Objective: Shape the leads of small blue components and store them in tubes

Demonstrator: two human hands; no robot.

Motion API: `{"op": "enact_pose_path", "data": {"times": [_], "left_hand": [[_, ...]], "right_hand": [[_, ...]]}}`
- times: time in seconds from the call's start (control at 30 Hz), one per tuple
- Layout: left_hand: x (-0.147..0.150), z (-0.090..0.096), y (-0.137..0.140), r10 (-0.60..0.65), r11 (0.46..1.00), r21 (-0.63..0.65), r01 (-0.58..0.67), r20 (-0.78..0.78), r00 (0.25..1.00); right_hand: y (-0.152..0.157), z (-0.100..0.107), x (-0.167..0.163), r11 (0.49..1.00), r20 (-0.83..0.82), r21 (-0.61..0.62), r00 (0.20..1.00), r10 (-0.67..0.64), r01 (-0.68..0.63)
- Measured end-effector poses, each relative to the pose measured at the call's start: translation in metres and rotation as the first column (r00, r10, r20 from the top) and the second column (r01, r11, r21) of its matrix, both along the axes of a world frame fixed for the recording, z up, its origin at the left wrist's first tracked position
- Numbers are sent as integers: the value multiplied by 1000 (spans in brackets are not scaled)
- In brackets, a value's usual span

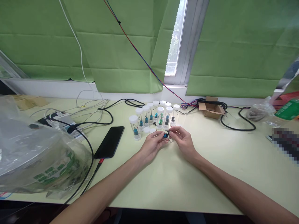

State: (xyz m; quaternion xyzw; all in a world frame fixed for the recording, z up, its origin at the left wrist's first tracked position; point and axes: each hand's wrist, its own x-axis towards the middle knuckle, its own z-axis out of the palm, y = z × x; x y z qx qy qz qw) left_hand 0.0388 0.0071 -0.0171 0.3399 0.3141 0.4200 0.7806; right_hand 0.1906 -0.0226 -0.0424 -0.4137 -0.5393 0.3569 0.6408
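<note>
1. No word or number is coming out legibly.
2. The bag is bearing rows of green characters, creases and blur making them illegible.
3. The bottle is wearing a green label, too small for reading.
4. At far right, pixelation is covering an item, hiding its surface.

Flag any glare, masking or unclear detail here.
Head view: window gap bright, nearly washed out; head view: pale highlights on the plastic bag; head view: a pixelated patch hides detail at the right edge; head view: the small blue-and-black piece between left hand and right hand shows too small for fine detail.
</note>
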Motion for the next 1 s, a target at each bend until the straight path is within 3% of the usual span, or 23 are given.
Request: {"op": "enact_pose_path", "data": {"times": [0.4,0.57,1.0], "left_hand": [[-1,1,0,35,999,-10,-35,20,999],[-2,-1,3,61,998,2,-61,24,998],[-4,-6,5,109,950,303,-71,-110,988]], "right_hand": [[-1,0,1,1000,30,9,1000,-8,8],[-1,0,1,996,119,83,993,-24,14],[-3,0,1,989,210,139,975,-73,44]]}}
